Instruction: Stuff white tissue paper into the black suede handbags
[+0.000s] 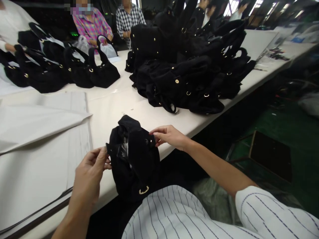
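A small black handbag (pixel 141 156) with gold-coloured fittings stands at the table's near edge, close against my striped shirt. Its opening faces up, and some pale grey material shows inside. My left hand (pixel 93 166) pinches a tab on the bag's left side between thumb and fingers. On the other side, my right hand (pixel 169 136) grips the opposite tab, near a small shiny stud. A gold-coloured ring shows low on the bag, toward my body. The bag's underside is hidden.
A big heap of black bags (pixel 184 76) lies across the table (pixel 107 103). More finished-looking bags (pixel 102 71) stand in rows at the far left, near several people. White sheets (pixel 40 166) cover the left side. A dark stool (pixel 270 154) stands on the green floor at right.
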Available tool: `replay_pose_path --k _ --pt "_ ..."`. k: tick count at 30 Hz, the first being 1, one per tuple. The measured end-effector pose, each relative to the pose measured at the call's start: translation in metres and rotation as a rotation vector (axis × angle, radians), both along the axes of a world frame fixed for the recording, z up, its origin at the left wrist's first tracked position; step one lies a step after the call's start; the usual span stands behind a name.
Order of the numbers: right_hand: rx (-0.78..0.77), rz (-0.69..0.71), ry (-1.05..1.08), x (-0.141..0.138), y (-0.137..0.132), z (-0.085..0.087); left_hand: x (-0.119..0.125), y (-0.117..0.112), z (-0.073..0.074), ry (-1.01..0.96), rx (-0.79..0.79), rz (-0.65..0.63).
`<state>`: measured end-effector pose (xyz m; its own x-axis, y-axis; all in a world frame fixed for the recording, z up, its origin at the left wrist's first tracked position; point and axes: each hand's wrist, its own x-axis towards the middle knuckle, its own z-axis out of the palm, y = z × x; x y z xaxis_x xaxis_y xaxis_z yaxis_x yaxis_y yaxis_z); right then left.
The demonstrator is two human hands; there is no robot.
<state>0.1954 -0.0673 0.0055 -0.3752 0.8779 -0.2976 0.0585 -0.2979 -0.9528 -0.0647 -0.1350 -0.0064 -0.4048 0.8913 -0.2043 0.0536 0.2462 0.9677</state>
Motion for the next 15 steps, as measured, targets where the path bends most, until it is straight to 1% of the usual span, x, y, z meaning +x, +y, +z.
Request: replay_pose_path --k 2,4,6,9,11,13,15 --pt "-0.071 -0.001 0.079 0.0 -0.009 -0.004 0.001 0.006 0.006 0.073 -0.04 -0.043" --pt "-0.085 -0.014 0.131 -0.005 -0.013 -0.004 0.001 0.011 0.013 0.203 -0.116 -0.095" --pt "-0.06 0.007 0.147 -0.012 -0.015 -0.003 0.0 0.015 0.019 0.346 -0.187 -0.136" --pt "0.044 0.078 0.077 -0.025 -0.016 -0.001 0.001 0.017 0.021 0.469 -0.177 -0.212" --pt "0.17 0.108 -0.09 -0.033 -0.017 0.0 0.005 0.017 0.021 0.558 -0.148 -0.256" --pt "0.343 0.121 -0.377 -0.04 -0.019 0.003 0.013 0.015 0.023 0.692 -0.156 -0.281" --pt "0.517 0.144 -0.703 -0.045 -0.021 0.009 0.024 0.011 0.029 0.866 -0.176 -0.304"
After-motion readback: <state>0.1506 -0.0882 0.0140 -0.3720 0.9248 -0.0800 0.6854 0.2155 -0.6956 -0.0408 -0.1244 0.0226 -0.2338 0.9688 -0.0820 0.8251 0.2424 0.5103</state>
